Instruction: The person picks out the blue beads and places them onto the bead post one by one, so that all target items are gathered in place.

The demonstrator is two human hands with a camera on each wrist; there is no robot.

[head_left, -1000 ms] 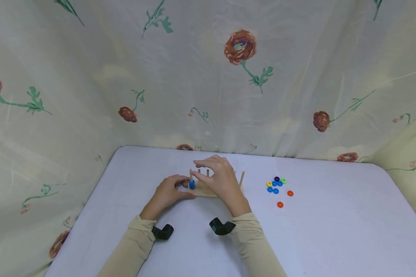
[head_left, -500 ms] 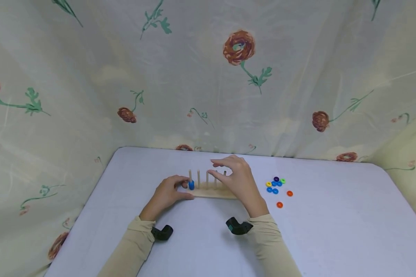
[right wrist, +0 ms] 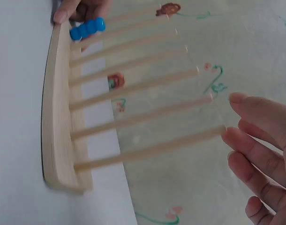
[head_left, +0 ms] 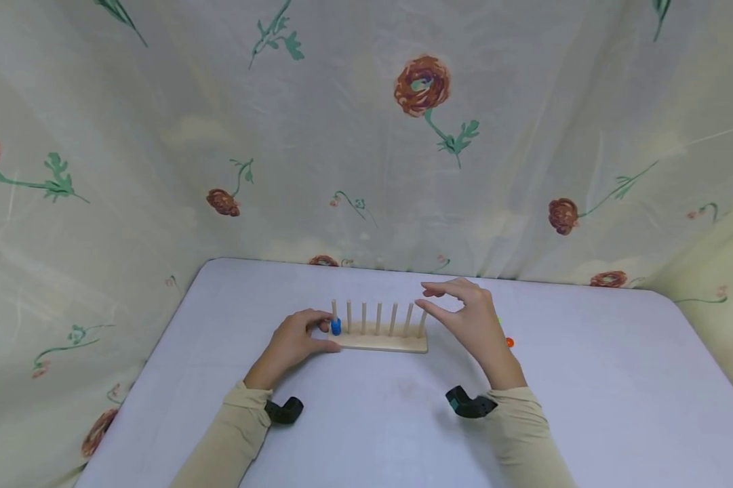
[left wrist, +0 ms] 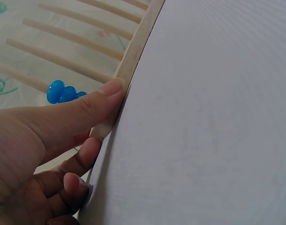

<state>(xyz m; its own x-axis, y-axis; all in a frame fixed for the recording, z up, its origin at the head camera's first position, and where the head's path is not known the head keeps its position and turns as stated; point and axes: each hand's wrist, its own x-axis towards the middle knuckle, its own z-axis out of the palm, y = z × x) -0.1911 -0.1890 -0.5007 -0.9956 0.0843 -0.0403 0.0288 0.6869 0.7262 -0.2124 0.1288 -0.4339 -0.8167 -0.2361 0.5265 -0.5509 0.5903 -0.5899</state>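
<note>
A wooden peg board (head_left: 378,343) with a row of upright pegs stands on the table. Several blue beads (head_left: 335,327) are stacked low on its leftmost peg, and the other pegs are bare. My left hand (head_left: 289,339) holds the left end of the base; in the left wrist view the thumb (left wrist: 98,101) lies along its front edge. Beside the top of the rightmost peg (right wrist: 152,149) is my right hand (head_left: 472,322), fingers and thumb apart with nothing between them. The right wrist view shows a fingertip (right wrist: 231,136) at that peg's tip; contact is unclear.
An orange bead (head_left: 510,342) lies on the white table (head_left: 616,379) right of my right hand. A sliver of a green bead (head_left: 499,320) shows behind that hand, which hides other loose beads. A flowered curtain (head_left: 342,135) rises behind the table.
My right hand has moved rightward along the peg tops, from near the left pegs to the rightmost one, and now covers most loose beads. The left hand stays on the base.
</note>
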